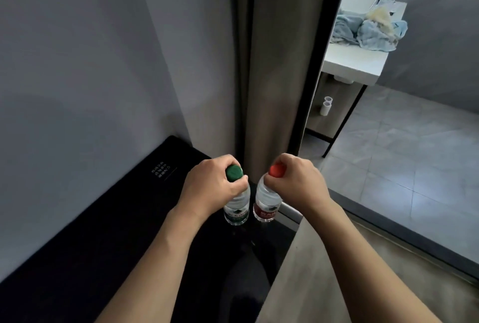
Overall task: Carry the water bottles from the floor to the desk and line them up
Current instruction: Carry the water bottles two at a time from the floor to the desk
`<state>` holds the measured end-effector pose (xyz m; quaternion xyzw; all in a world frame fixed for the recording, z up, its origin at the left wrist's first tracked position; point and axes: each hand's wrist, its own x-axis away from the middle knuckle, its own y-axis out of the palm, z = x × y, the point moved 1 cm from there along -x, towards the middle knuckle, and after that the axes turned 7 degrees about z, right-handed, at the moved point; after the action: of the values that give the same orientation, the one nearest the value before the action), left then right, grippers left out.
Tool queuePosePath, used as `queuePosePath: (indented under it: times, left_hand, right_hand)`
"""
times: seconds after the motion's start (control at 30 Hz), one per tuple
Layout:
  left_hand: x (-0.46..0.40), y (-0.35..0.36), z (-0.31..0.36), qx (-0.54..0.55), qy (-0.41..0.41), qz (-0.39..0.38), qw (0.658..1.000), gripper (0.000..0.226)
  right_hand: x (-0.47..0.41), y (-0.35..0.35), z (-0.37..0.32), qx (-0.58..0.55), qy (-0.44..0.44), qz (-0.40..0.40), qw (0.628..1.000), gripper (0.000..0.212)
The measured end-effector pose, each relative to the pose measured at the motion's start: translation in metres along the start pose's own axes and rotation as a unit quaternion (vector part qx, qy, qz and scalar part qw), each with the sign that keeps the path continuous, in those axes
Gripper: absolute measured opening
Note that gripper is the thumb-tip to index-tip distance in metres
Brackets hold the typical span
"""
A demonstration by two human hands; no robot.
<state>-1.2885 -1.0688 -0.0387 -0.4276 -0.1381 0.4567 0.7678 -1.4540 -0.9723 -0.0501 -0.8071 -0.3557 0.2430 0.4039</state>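
Two clear water bottles stand side by side over the right end of a black desk top [103,224]. The green-capped bottle [237,208] has a green label, and my left hand [210,188] grips its neck just under the cap. The red-capped bottle [267,203] has a red label, and my right hand [295,183] grips its neck the same way. Both bottles are upright and a small gap separates them. Whether their bases touch the desk is hard to tell.
A grey wall runs behind the desk, with a dark door frame [308,89] just beyond the bottles. To the right is a tiled bathroom floor [414,154] and a white counter [357,61] with crumpled blue towels [373,32]. Wooden floor [311,271] lies below my right arm.
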Motion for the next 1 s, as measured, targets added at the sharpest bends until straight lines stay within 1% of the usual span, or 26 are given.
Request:
queuePosePath:
  times: [0.13, 0.23, 0.43, 0.53, 0.63, 0.77, 0.87, 1.0]
  left_hand:
    - [-0.022, 0.001, -0.018, -0.004, -0.027, 0.027, 0.999, 0.023]
    - [-0.035, 0.002, -0.028, -0.009, -0.059, 0.05, 0.997, 0.022]
    - [-0.048, 0.0, -0.038, -0.046, -0.145, 0.109, 0.982, 0.02]
    - [-0.051, -0.007, -0.046, -0.055, -0.188, 0.134, 0.971, 0.021]
    - [-0.051, -0.015, -0.061, -0.072, -0.214, 0.168, 0.959, 0.02]
    - [-0.053, -0.026, -0.087, -0.099, -0.248, 0.197, 0.943, 0.02]
    - [-0.056, -0.029, -0.11, -0.115, -0.272, 0.199, 0.934, 0.02]
    - [-0.062, -0.029, -0.14, -0.139, -0.305, 0.195, 0.922, 0.019]
  right_hand:
    - [-0.029, 0.015, -0.01, 0.003, -0.027, -0.015, 1.0, 0.016]
    - [-0.052, 0.028, -0.013, 0.004, -0.049, -0.037, 0.998, 0.017]
    - [-0.097, 0.048, -0.024, -0.003, -0.129, -0.106, 0.986, 0.018]
    - [-0.118, 0.056, -0.041, -0.004, -0.183, -0.139, 0.973, 0.018]
    - [-0.137, 0.07, -0.063, -0.001, -0.234, -0.173, 0.957, 0.021]
    - [-0.162, 0.097, -0.095, 0.007, -0.29, -0.22, 0.931, 0.012]
    - [-0.179, 0.122, -0.119, 0.019, -0.325, -0.259, 0.909, 0.01]
    - [-0.195, 0.153, -0.144, 0.03, -0.353, -0.28, 0.892, 0.019]
